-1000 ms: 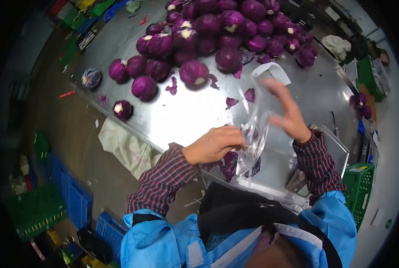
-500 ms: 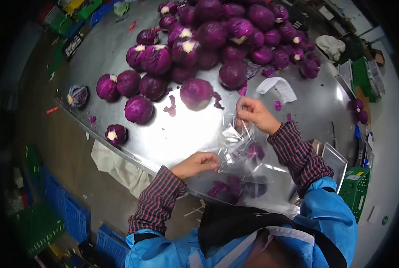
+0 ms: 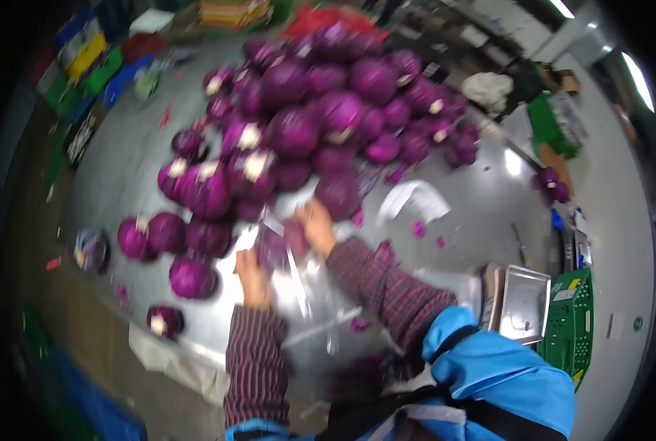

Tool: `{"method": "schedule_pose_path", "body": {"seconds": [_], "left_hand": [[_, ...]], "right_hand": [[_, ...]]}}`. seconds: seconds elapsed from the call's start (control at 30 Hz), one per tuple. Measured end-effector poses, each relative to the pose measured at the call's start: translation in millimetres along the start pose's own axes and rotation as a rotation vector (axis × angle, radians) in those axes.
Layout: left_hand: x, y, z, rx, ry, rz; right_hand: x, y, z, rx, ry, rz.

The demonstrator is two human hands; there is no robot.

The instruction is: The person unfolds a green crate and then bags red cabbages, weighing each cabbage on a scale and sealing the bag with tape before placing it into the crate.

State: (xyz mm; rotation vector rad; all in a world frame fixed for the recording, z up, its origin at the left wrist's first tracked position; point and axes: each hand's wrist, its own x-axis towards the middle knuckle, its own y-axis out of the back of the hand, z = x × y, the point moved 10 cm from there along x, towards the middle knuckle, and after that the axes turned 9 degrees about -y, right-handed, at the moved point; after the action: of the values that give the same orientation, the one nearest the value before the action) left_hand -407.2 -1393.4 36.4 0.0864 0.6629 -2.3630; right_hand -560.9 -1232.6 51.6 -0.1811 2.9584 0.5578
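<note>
Out over the steel table, my left hand (image 3: 252, 278) is closed on one side of a clear plastic bag (image 3: 296, 283). My right hand (image 3: 316, 226) grips the other side of it, a little farther out. The bag hangs between my hands, its lower part trailing toward me. A red cabbage (image 3: 294, 237) shows right beside my right hand, partly behind the film; motion blur hides whether the bag touches it. Another red cabbage (image 3: 337, 195) sits just beyond my right hand, and a loose one (image 3: 193, 277) lies left of my left hand.
A large heap of red cabbages (image 3: 296, 132) covers the far part of the steel table (image 3: 475, 213). A curved white paper strip (image 3: 415, 202) lies to the right among purple leaf scraps. A metal tray (image 3: 524, 303) and green crate (image 3: 567, 331) stand at the right.
Both hands have reached forward and left toward the cabbages, carrying the plastic bag with them. The camera view has shifted, showing more of the far end of the table.
</note>
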Motion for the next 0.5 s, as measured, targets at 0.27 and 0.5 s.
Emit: {"method": "schedule_pose_path", "body": {"seconds": [0.27,0.5], "left_hand": [[-92,-116,42,-0.257,0.079,-0.311],[-247,-253,162,-0.191,-0.398,-1.321]], "right_hand": [[-97,108,-47,1.025,-0.444,-0.417],[-247,285,-208,0.410,0.008,-0.870]]}}
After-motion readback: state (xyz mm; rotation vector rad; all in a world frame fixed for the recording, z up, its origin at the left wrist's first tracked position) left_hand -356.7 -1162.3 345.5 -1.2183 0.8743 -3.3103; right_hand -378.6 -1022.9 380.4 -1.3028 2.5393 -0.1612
